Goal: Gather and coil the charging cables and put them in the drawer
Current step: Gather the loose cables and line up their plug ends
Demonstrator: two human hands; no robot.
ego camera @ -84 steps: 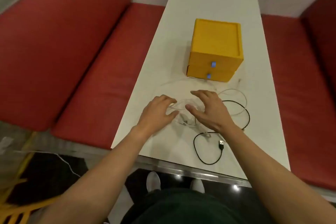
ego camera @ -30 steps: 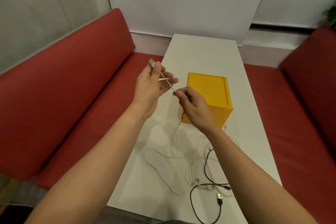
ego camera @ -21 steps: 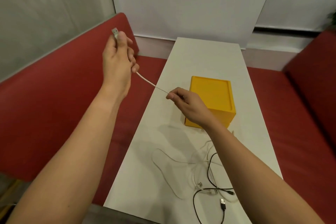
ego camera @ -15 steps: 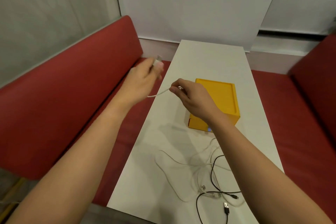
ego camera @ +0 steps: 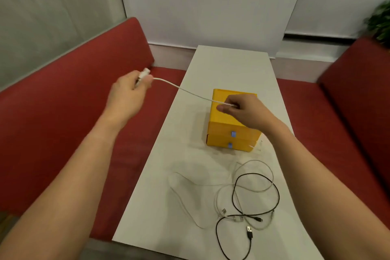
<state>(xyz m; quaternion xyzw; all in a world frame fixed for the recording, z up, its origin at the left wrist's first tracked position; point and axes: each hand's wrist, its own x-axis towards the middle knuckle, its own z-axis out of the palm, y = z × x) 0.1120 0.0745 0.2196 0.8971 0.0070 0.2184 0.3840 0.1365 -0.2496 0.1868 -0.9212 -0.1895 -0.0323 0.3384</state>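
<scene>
The left hand (ego camera: 128, 91) is up in the air over the red sofa (ego camera: 52, 116). Its fingers are curled round the plug end of a white cable (ego camera: 183, 89). The right hand (ego camera: 242, 112) is over the yellow drawer box (ego camera: 221, 131) and pinches the same cable a bit further along. The two hands are well apart, and the cable runs almost straight between them. Past the right hand I cannot tell where the cable goes.

The drawer box sits in the middle of the white desk (ego camera: 211, 65). It has two drawers, one on top of the other, each with a little blue handle (ego camera: 233, 134). Both drawers are closed.

More cables lie on the desk, near the front edge. A black cable (ego camera: 249, 233) makes big loops there, and its plug points at the person. Thin loose white cables (ego camera: 272, 177) lie under and around it, all mixed up.

A green plant (ego camera: 379, 23) is at the far right.
</scene>
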